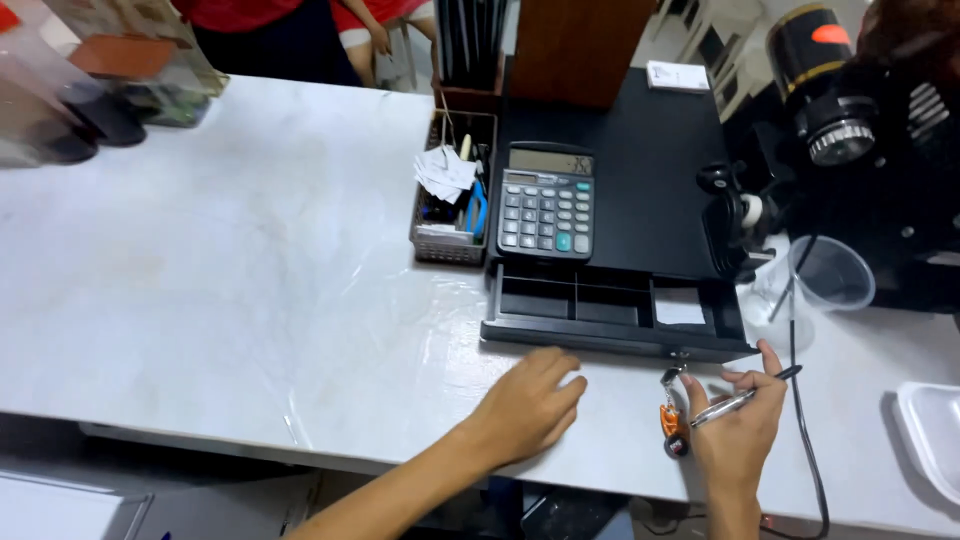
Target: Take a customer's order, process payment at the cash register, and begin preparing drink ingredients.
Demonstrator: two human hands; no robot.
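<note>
My left hand (528, 408) lies palm down on the white counter (220, 280), just in front of the open black cash drawer (610, 335), fingers loosely together and holding nothing. My right hand (738, 425) grips a silver pen (742, 397) with a black tip, and its forefinger touches the drawer's front edge. A key hangs from the drawer's lock with an orange key fob (672, 425) beside my right hand. The drawer's compartments look mostly empty apart from a white slip (681, 309) at the right.
A grey calculator (546, 203) rests on the black cash box. A mesh basket (450, 195) of papers and pens stands to its left. A clear plastic cup (830, 273), a black machine (880, 150), a black cable (806, 440) and a white container (932, 435) are at right. People in red stand beyond the counter.
</note>
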